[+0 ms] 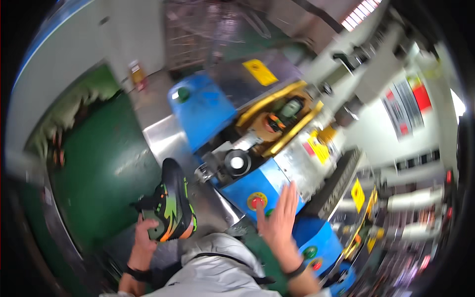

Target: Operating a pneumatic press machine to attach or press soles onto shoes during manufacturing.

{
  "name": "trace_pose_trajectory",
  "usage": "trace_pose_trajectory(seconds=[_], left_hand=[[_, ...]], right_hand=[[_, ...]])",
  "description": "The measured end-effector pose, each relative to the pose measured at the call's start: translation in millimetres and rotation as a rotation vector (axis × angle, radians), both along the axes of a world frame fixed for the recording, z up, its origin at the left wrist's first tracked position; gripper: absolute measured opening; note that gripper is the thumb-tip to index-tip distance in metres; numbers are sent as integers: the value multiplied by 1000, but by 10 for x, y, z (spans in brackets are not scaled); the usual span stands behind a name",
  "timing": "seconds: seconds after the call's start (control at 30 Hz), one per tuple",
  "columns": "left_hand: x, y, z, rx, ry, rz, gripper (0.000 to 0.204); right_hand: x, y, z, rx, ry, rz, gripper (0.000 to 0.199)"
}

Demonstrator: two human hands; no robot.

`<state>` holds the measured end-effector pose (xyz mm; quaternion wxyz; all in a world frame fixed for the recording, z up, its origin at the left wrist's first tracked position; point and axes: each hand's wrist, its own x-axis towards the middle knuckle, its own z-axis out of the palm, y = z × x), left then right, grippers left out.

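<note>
1. Work looks partway through, as a judgement: one shoe [174,203] is in hand outside the machine [202,105], and a second shoe [275,123] sits inside it, between two yellow bars [292,141].
2. Second shoe is blurred, so whether its turn is finished or pending cannot be told. Nor does the shoe in hand show plainly what is done or left on it.
3. Shoe, black with green and orange, is at the person's left front, toe pointing away, over the metal ledge [161,134]. It appears held up; contact with the ledge cannot be made out.
4. Left hand [144,235] is closed on the grey-green block [157,228] that sticks out of the shoe's opening, and so has hold of the shoe near its heel end.
5. Right hand [278,227] holds nothing: fingers straight and close together, thumb apart.
6. Thumb tip meets the lower edge of the red button [257,201] in view; whether it presses or only hovers cannot be told. A green button [269,213] shows partly behind this hand.
</note>
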<state>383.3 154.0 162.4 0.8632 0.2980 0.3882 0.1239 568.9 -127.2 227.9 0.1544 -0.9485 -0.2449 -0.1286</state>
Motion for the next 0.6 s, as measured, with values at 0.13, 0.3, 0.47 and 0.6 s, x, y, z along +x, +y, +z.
trace_pose_trajectory(seconds=[0.13,0.3,0.47,0.6], left_hand=[[-194,-327,-314,-20,5,55,47],[-820,-585,-237,71,87,127,42],[-1412,-765,-396,45,55,109,45],[-1821,-614,-280,242,279,263,48]], right_hand=[[-656,-452,-451,-244,285,-75,78],[-1111,-373,-393,241,263,25,74],[-1793,-492,-1138,425,674,336,51],[-2019,-248,-638,503,899,504,35]])
